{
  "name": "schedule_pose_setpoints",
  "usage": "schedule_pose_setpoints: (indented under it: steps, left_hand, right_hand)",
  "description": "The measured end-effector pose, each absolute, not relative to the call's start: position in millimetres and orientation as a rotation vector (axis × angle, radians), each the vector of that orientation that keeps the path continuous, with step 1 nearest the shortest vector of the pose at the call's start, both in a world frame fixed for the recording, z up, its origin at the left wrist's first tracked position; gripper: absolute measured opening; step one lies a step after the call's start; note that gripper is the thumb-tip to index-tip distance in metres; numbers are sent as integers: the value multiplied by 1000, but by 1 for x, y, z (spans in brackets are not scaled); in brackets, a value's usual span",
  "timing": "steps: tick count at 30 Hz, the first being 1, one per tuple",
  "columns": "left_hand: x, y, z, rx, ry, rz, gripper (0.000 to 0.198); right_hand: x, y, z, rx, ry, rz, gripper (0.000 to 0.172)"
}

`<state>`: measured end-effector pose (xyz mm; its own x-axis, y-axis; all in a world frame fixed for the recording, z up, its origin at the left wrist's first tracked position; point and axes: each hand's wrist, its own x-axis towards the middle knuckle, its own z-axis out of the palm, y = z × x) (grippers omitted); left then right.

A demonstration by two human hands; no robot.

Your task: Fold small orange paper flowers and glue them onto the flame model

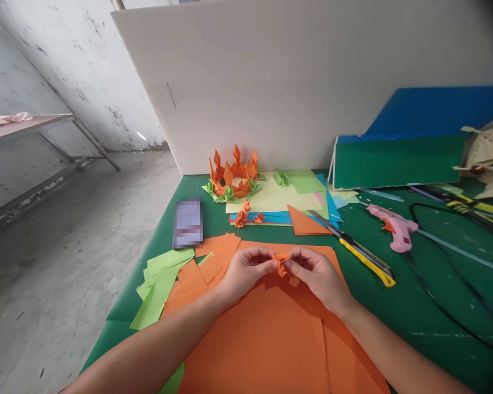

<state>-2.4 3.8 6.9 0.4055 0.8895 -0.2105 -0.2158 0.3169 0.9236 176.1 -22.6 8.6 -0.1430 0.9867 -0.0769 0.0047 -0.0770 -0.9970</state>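
Note:
Between my two hands is a small orange folded paper flower, held above large orange paper sheets. My left hand pinches its left side with thumb and fingers. On the other side, my right hand pinches it the same way. Just beyond lie several finished-looking orange paper flowers. Farther back stands an orange folded paper crown with green paper leaves around its base. A folded orange paper triangle rests ahead of my right hand.
A yellow utility knife and a pink glue gun with its cable lie to the right. Green paper strips and a blurred phone-like object are at left. Colored sheets are stacked behind, before a white board.

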Motion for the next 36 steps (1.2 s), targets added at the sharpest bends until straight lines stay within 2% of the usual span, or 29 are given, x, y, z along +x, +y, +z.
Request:
schedule_pose_setpoints:
  steps: [7,14,22,28,32,36]
  left_hand:
    - [-4,4,9,964,864,828,30]
    - [-1,2,7,1076,938,874,33]
    - [1,3,6,1074,958,851,37]
    - [1,4,3,1088,1065,1176,24]
    - [-3,4,1,1341,1070,1401,10]
    - [-3,1,4,1664,1084,1474,13]
  right_hand:
    - [177,-22,8,-1200,-1304,1360,32]
    - [176,-22,10,-1168,-1353,1369,26]
    - [176,-21,7,-1209,-1359,1353,31]
    - [173,-23,9,-1227,-1181,1329,36]
    - [164,-31,12,-1213,-1060,1508,37]
    - [155,-38,13,-1183,-921,1609,36]
